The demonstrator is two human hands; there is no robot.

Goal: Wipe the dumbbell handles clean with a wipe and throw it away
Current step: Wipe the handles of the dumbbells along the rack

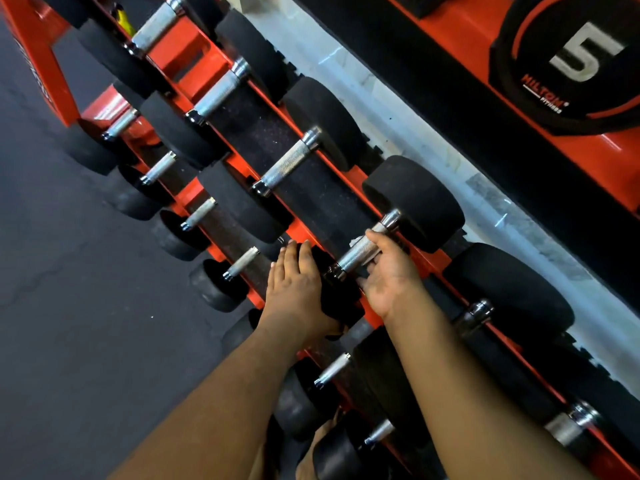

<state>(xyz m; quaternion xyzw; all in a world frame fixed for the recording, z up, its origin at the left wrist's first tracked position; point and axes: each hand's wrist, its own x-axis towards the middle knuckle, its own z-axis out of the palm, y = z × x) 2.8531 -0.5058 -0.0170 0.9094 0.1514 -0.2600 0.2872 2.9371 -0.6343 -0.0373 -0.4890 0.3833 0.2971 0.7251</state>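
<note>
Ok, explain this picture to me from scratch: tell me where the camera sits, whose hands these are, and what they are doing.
There is no machine here. The single picture comes from a camera worn on a person's head, looking forward and down at their own bare arms. In front is an orange dumbbell rack with tiers of black dumbbells that have silver knurled handles. The left hand rests flat, fingers straight, on the near black end of one dumbbell. The right hand curls round that dumbbell's metal handle, and a small bit of white wipe peeks out by the thumb. Further back, a black and orange ball marked 5 sits on another rack.
</note>
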